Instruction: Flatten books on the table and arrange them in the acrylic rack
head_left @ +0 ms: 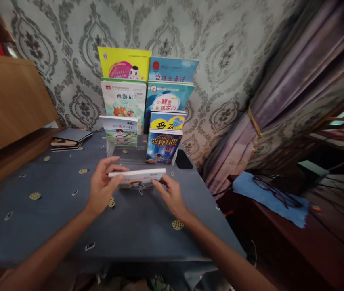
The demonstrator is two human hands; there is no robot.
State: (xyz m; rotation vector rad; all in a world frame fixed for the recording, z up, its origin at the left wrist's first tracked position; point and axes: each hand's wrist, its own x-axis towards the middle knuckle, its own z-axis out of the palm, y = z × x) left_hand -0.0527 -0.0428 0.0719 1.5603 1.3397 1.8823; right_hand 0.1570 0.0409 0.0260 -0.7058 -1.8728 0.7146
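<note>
My left hand (102, 185) and my right hand (172, 197) hold a thin white-edged book (137, 174) between them, nearly flat, just above the blue-grey tablecloth (53, 218). Each hand grips one end, fingers curled round the edge. Right behind the book stands a clear tiered display stand (123, 154) against the wall. It carries several colourful children's books (147, 101) in rows. The lowest step on the left, in front of a green-cover book (119, 131), shows bare clear plastic.
A small stack of flat books (69, 138) lies at the table's far left by a wooden headboard (11, 101). A black phone (183, 159) rests right of the stand. Purple curtains (296, 89) hang at right, above a dark wooden surface with a blue cloth (269, 194).
</note>
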